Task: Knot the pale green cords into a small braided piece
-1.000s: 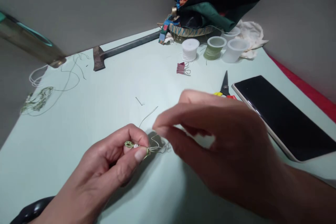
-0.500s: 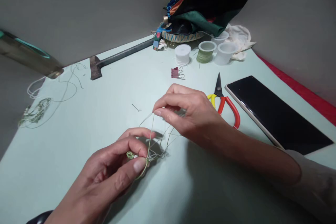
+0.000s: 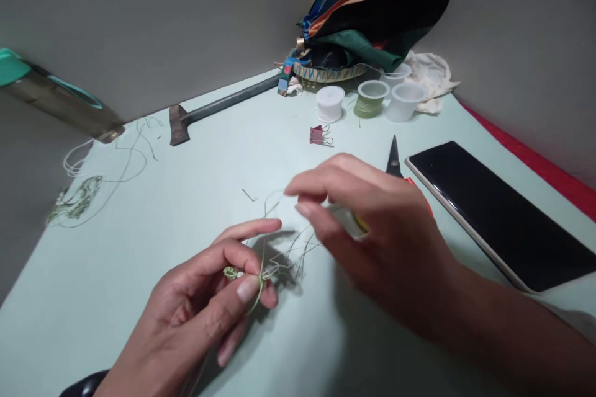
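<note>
Knotted green cord [image 3: 230,273] pinched firmly by left hand [image 3: 186,304], thumb against fingers, above pale green mat [image 3: 139,242]. Right hand [image 3: 382,236] blurred, grip indeterminate; one scissors [image 3: 393,161] partly behind it; one phone [image 3: 493,211] near mat's right edge; two spools [image 3: 330,103]; two cups [image 3: 404,102].

A plain grey wall [image 3: 139,18] rises behind a pale green tabletop [image 3: 93,304] with a red band [image 3: 535,167] alongside.

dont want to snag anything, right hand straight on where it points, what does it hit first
Most likely the loose thin thread rising from the left hand, just past the right hand; depth is unclear, so it may pass above.
</note>
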Demonstrator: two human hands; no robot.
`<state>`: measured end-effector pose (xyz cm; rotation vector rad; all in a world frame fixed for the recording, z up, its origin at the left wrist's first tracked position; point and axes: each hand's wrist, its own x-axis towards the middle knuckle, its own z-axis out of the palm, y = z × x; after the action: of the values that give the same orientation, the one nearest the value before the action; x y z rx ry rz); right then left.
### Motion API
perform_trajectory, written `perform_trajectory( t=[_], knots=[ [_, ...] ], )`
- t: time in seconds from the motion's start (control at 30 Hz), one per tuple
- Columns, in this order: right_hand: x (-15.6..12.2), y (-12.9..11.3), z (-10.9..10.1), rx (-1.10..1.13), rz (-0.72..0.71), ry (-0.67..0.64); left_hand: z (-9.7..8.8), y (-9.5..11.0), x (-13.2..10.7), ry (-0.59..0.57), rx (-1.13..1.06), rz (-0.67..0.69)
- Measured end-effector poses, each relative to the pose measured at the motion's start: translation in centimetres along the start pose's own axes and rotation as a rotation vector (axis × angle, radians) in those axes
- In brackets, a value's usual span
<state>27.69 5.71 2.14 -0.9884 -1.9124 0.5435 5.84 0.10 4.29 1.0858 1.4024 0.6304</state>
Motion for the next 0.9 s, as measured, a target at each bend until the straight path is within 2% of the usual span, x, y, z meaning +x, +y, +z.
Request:
perform_trajectory(
  t=[0.13, 0.27, 0.4, 0.5, 0.63, 0.7, 0.77, 0.9],
  knots=[
    [-0.7, -1.6, -0.1, 0.041, -0.071, -0.157, 0.1, 0.0, 0.2, -0.115, -0.146, -0.047],
    [-0.3, -1.9, 0.6, -0.021, -0.127, -0.222, -0.2, -0.8, 0.4, -0.105, -0.227, -0.064],
    [-0.2, -1.8, 1.2, -0.110, -0.292, -0.270, -0.4, -1.1, 0.5, -0.102, -0.232, -0.047],
    [-0.8, -1.5, 1.2, -0.192, -0.458, -0.264, -0.4, -1.0, 0.5, -0.101, -0.212, -0.027],
    [-1.7, -0.8, 1.0, -0.269, -0.698, -0.145, -0.6, -1.0, 0.2, -0.127, -0.198, -0.007],
    [-2.1, -0.7, 1.0, -0.261, -0.702, -0.119, -0.7, -1.1, 0.1, -0.137, -0.194, 0.005],
    [-2.5, -1.0, 0.9, -0.213, -0.643, -0.126, -0.7, -1.2, 0.1, -0.135, -0.194, 0.022],
    [-3.3, -2.0, 0.6, -0.113, -0.398, -0.218, -0.2, -0.8, 0.4, -0.095, -0.198, 0.055]
  ],
)
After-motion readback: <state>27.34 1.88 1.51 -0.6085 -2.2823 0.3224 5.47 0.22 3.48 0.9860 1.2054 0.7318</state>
